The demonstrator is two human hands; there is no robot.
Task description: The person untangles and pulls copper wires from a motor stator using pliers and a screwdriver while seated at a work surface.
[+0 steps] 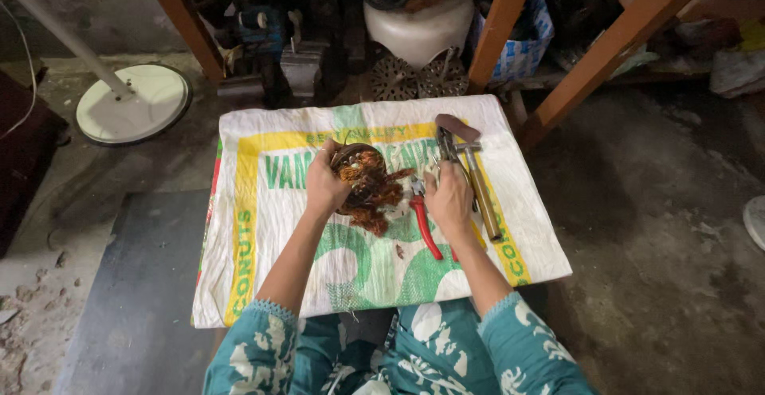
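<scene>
While my left hand [325, 184] grips the copper coil [362, 184], my right hand [449, 200], closed on red-handled pliers [422, 221], should pull 1 strand steadily.

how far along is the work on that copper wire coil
Done so far: loose tangled strands already hang off the round motor coil of reddish copper wire, and a few small bits lie on the white printed woven sack. In hand: the left hand grips the coil while the right hand works red-handled pliers beside it. Left: most wire looks wound in place. A wooden-handled hammer lies unused.
</scene>
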